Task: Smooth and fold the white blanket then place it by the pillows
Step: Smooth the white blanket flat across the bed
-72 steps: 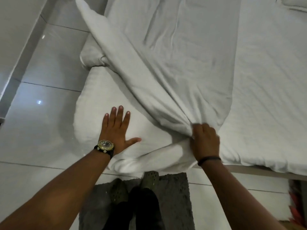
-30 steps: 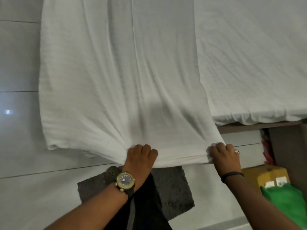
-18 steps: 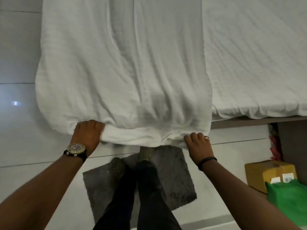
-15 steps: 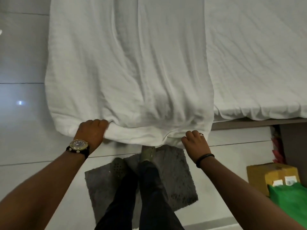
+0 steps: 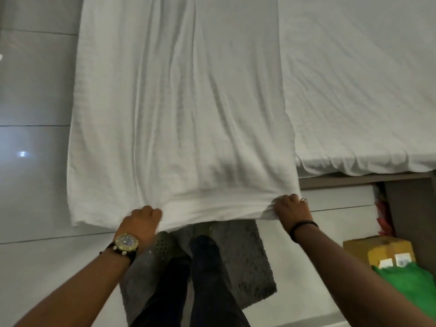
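The white blanket (image 5: pixel 179 109) is folded into a long band that runs away from me over the left part of the bed and hangs past its near edge. My left hand (image 5: pixel 141 220), with a watch on the wrist, grips the blanket's near edge somewhat in from its left corner. My right hand (image 5: pixel 291 208), with a ring and a black wristband, grips the near right corner. The edge between the hands is pulled fairly straight. No pillows are in view.
The bed (image 5: pixel 365 90) with its white sheet fills the right side, its frame edge (image 5: pixel 354 180) below. My legs stand on a grey mat (image 5: pixel 247 263). A yellow box (image 5: pixel 377 250) and a green bag (image 5: pixel 410 282) sit at the lower right. Glossy floor tiles (image 5: pixel 33 173) lie left.
My left hand has slid right along the near edge, away from the left corner. Both hands have pulled the edge toward me, so the sagging hem is now flatter and tauter.
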